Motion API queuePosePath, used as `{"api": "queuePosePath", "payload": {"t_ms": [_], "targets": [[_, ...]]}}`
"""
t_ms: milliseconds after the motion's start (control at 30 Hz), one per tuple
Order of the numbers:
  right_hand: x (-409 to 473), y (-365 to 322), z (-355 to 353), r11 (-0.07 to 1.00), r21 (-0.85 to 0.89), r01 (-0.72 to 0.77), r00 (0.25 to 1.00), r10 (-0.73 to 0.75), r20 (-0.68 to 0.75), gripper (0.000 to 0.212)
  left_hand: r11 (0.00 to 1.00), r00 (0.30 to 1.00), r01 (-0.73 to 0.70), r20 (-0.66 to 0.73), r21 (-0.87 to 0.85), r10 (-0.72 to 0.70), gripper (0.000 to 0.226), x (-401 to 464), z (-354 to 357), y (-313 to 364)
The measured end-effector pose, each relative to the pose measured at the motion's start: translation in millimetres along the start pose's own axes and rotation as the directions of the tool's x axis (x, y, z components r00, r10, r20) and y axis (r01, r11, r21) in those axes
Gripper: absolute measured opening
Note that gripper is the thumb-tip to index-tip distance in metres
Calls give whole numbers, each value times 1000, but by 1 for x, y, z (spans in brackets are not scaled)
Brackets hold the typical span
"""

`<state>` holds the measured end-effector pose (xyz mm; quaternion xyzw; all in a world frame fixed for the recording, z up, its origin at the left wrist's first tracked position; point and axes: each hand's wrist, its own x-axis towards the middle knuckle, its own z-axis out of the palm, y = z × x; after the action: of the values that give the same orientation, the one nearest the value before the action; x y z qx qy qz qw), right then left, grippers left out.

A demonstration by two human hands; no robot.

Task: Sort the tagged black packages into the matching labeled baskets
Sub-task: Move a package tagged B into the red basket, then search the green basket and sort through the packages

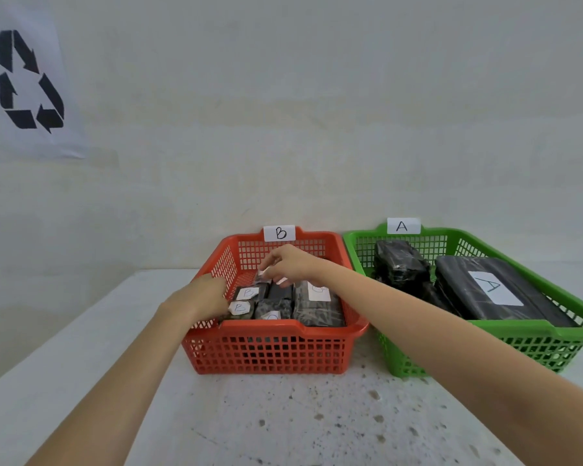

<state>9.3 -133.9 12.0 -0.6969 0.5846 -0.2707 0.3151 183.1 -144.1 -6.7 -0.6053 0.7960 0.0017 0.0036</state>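
Note:
A red basket (270,348) labeled B stands in the middle of the table and holds several black packages with white B tags (248,292). To its right a green basket (519,341) labeled A holds a large flat black package tagged A (495,289) and a crumpled black package (399,265). My left hand (206,294) rests on the red basket's left rim, fingers touching the packages inside. My right hand (292,262) reaches over the red basket and pinches a small black package (265,274) at the back of the pile.
The baskets stand side by side on a pale speckled table (283,425) against a grey wall. A sheet with a black recycling symbol (27,79) hangs on the wall at the upper left.

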Motion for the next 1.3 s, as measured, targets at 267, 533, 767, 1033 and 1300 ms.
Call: {"api": "queuePosePath", "payload": {"t_ms": [267, 533, 767, 1033, 1300], "targets": [[-54, 19, -108, 991, -115, -70, 975, 43, -218, 30, 944, 916, -315, -291, -93, 277, 35, 7, -23, 72], [-152, 112, -180, 417, -741, -526, 747, 644, -167, 91, 854, 857, -503, -206, -133, 473, 42, 35, -18, 211], [-169, 153, -144, 555, -482, -678, 732, 570, -373, 90, 875, 877, -477, 25, -76, 480, 101, 81, 4, 274], [-168, 151, -132, 572, -442, -691, 722, 518, -459, 87, 892, 915, -391, -198, -225, 352, 56, 91, 12, 274], [-170, 149, -129, 565, -450, -691, 722, 511, -467, 87, 659, 948, -309, -166, -686, 271, 66, 91, 3, 264]]}}
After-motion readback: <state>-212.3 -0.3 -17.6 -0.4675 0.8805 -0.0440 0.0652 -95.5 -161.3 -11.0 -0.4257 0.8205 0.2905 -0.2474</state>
